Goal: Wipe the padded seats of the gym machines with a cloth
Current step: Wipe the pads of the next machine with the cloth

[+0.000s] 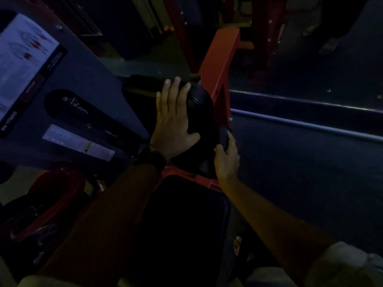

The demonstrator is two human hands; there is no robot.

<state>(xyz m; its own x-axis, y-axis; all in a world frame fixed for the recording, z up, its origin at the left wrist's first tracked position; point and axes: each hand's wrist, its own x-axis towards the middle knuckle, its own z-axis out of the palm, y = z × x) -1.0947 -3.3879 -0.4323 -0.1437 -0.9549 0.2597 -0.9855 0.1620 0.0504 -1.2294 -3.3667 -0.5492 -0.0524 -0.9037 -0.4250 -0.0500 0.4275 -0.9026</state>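
Centre frame, my left hand (173, 125) lies flat on the black pad (202, 106) while my right hand (227, 158) pinches a dark cloth (224, 135); in this gloom I could miss patches

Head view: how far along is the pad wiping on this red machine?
Done: nothing can be judged, it is too dark. In hand: the left hand lies flat on the rounded black pad while the right hand grips what looks like a dark cloth at its edge. Left: likely the flat seat pad below.
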